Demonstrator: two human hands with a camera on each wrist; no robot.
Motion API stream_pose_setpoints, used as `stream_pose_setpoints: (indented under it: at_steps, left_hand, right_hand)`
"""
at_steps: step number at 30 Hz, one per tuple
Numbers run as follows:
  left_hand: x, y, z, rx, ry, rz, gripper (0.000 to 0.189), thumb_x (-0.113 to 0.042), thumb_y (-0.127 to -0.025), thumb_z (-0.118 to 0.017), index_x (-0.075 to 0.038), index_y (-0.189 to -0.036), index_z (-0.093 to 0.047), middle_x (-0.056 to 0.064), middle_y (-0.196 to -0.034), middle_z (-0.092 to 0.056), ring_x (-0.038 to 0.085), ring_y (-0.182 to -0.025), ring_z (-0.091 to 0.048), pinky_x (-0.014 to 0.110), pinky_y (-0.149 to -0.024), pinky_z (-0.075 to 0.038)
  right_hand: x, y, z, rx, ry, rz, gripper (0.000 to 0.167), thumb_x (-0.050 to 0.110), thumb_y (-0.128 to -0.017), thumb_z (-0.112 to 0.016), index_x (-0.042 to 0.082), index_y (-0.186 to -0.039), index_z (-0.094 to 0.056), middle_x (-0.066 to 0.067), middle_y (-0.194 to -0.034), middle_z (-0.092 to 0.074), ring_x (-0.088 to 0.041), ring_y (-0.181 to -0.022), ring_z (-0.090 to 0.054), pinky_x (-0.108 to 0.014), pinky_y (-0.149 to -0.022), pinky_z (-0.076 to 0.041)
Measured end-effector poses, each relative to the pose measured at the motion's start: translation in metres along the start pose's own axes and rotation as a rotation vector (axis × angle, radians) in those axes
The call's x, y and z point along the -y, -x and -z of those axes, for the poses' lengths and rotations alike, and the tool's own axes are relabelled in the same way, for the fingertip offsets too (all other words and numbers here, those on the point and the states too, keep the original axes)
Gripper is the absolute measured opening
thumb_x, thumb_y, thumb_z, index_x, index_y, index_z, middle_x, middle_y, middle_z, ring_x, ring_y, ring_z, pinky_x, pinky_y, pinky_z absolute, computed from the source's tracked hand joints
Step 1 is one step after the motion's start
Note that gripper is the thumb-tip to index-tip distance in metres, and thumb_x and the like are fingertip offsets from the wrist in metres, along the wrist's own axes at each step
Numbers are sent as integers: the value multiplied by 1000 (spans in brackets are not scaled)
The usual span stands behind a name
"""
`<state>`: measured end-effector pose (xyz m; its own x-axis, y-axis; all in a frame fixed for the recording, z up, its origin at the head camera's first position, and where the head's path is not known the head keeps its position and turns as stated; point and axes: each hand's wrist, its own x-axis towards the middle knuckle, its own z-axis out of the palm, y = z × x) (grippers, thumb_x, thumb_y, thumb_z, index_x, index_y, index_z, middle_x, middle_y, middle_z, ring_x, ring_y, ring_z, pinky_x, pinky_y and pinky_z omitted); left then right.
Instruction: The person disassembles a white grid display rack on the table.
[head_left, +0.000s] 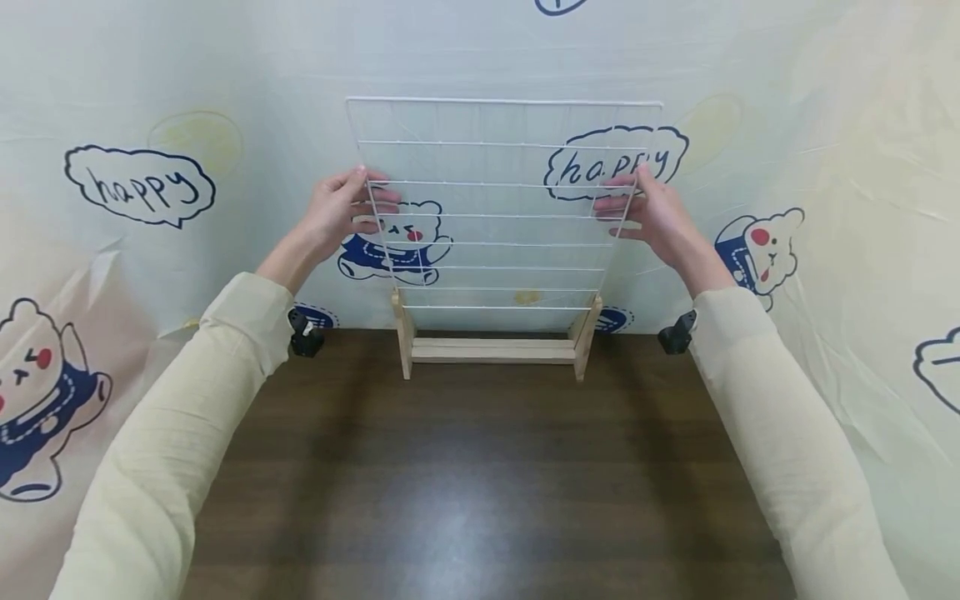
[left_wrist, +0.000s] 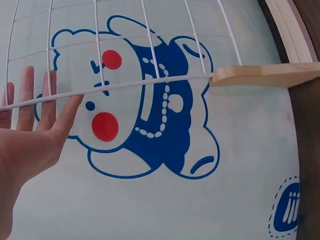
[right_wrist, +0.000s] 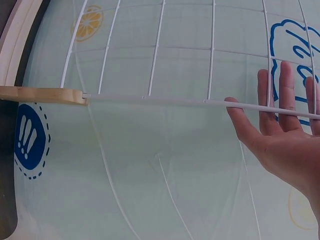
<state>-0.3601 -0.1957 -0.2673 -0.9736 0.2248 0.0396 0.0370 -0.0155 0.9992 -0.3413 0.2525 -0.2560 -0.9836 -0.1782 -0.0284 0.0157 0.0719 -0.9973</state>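
Note:
A white wire grid panel (head_left: 495,216) stands upright in a light wooden base (head_left: 491,352) at the back of the dark table. My left hand (head_left: 341,208) holds the panel's left side wire, thumb at the front and fingers reaching behind the grid. On the opposite side, my right hand (head_left: 660,212) grips the right edge in the same way. The left wrist view shows the left fingers (left_wrist: 48,107) passing behind the edge wire. A wooden upright (right_wrist: 45,95) meets the lower end of the panel in the right wrist view.
Behind the panel hangs a pale sheet (head_left: 480,50) printed with cartoon bears and speech bubbles. The brown tabletop (head_left: 480,467) stretches in front of the base. Small black devices (head_left: 306,333) sit at both wrists.

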Motion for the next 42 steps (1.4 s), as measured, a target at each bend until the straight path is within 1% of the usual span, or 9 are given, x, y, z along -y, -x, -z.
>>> stream_pose_setpoints:
  at_steps: [3, 7, 11, 14, 22, 28, 31, 35, 42]
  left_hand:
    - [0, -2, 2, 5, -27, 1, 44, -44, -100, -41, -12, -127, -57, 11, -121, -65, 31, -118, -57, 52, -101, -41]
    - [-3, -2, 2, 4, -47, 0, 45, -44, -100, -41, -12, -129, -57, 10, -121, -65, 31, -118, -57, 55, -103, -38]
    - [-8, -1, 2, 3, -48, -13, 45, -43, -100, -41, -11, -128, -57, 12, -123, -64, 33, -119, -56, 57, -104, -35]
    - [-12, -1, 1, 4, -56, -20, 44, -43, -100, -42, -11, -126, -57, 13, -123, -64, 34, -119, -56, 57, -104, -35]
    - [-20, 1, -1, 14, -69, -9, 43, -44, -99, -44, -13, -125, -58, 10, -120, -65, 32, -119, -55, 56, -105, -35]
    - [-22, 2, -2, -11, -81, -22, 43, -44, -99, -43, -12, -126, -57, 10, -120, -65, 33, -119, -55, 57, -104, -36]
    - [-23, 2, -4, -28, -81, -26, 44, -44, -99, -42, -13, -127, -55, 10, -121, -65, 33, -119, -55, 58, -103, -37]
    - [-27, 2, -5, -34, -88, -24, 44, -44, -100, -41, -13, -128, -54, 10, -121, -65, 32, -117, -57, 58, -103, -37]
    - [-31, 3, -6, -32, -48, -24, 41, -42, -100, -43, -14, -125, -57, 9, -119, -66, 30, -115, -59, 58, -104, -36]
  right_hand:
    - [1, 2, 0, -4, -1, 1, 61, 57, -100, -28, 12, -134, -52, -13, -129, -60, -31, -124, -51, -57, -109, -28]
    - [4, 3, 0, -2, 0, 4, 62, 57, -100, -28, 12, -135, -51, -13, -129, -60, -30, -124, -51, -56, -109, -28]
    - [7, 3, 0, 4, 6, 11, 62, 57, -100, -28, 12, -137, -49, -12, -126, -62, -30, -123, -51, -56, -109, -28]
    - [9, 4, 0, 6, -2, 15, 63, 57, -100, -28, 11, -137, -49, -11, -125, -62, -30, -124, -51, -57, -109, -28]
    - [12, 7, 2, 22, -14, 24, 61, 55, -100, -29, 11, -138, -49, -12, -128, -61, -31, -125, -50, -56, -110, -26]
    - [16, 6, 1, 27, -12, 16, 61, 56, -100, -29, 12, -138, -49, -12, -130, -60, -29, -125, -50, -56, -111, -25]
    - [18, 5, 1, 25, -26, 12, 61, 57, -100, -30, 13, -138, -49, -12, -130, -60, -29, -125, -50, -56, -111, -25]
    - [20, 5, 1, 29, -42, 5, 61, 56, -100, -31, 13, -139, -48, -11, -126, -62, -29, -125, -50, -56, -111, -25]
    - [22, 6, 3, 32, -62, 7, 59, 55, -100, -31, 12, -136, -48, -11, -124, -64, -29, -125, -50, -57, -111, -23]
